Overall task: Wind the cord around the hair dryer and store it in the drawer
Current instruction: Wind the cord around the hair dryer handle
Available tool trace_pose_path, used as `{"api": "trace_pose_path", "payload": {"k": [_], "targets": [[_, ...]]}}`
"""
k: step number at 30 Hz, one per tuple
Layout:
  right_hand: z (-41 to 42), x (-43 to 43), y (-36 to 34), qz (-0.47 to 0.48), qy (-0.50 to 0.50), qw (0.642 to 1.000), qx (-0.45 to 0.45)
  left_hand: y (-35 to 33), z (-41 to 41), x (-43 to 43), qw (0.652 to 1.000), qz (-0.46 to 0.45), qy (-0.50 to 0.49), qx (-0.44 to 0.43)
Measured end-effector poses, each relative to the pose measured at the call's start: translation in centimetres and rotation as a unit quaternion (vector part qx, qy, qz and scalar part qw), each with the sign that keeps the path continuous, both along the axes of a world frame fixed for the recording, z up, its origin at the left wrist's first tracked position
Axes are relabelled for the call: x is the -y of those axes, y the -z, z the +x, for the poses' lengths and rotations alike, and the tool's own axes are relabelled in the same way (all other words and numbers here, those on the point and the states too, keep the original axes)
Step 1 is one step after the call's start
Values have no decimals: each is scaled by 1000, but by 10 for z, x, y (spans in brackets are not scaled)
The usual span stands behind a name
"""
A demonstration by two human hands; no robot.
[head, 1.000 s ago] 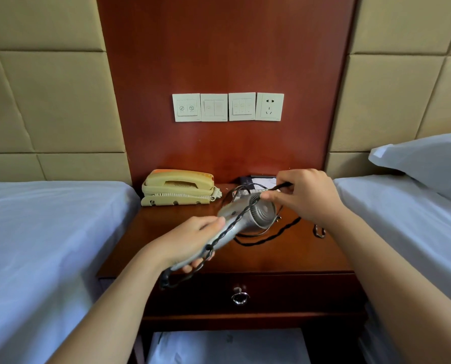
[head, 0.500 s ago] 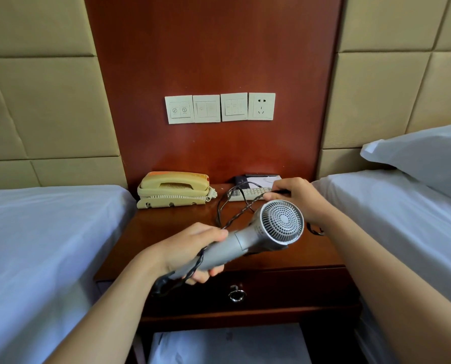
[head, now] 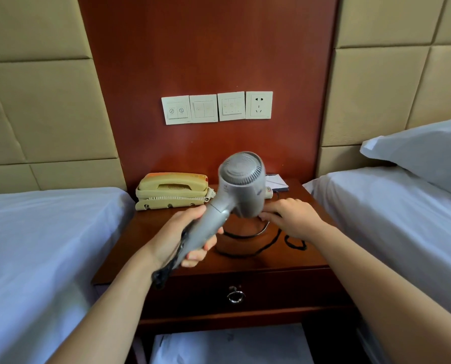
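Gripping silver hair dryer (head: 241,190) handle in left hand (head: 182,232) | hiding right hand (head: 295,219) fingertips behind dryer barrel, grip impossible to tell | dangling blurred black cord (head: 164,271) under handle

Light: soft, even, moderately bright.
Shadows: deep beneath the worktop (head: 258,261); faint on its top.
Blur: hair dryer (head: 241,185) smeared by motion.
Edges: wall panels (head: 48,109) bow outward.

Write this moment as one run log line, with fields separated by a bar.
step: cord winding | left hand: grips hair dryer handle | right hand: pinches cord below dryer body | drawer: closed
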State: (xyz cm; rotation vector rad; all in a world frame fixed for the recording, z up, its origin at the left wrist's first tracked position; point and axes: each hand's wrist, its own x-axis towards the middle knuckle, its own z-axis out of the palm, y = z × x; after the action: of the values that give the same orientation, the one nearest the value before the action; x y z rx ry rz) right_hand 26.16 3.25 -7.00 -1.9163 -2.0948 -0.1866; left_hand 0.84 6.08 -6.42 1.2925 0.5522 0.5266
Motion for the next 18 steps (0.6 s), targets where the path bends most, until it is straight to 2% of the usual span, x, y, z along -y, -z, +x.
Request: {"api": "trace_pose_path", "payload": {"k": [8, 13, 18], "targets": [[0, 2, 2, -65, 27, 996, 47, 3, 4, -9, 996, 56, -64, 1], [-5, 9, -7, -26, 13, 997, 73, 2, 6, -12, 981, 111, -156, -9], [-13, 23, -21, 38, -25, 992, 120, 6, 9, -15, 954, 129, -260, -78]]}}
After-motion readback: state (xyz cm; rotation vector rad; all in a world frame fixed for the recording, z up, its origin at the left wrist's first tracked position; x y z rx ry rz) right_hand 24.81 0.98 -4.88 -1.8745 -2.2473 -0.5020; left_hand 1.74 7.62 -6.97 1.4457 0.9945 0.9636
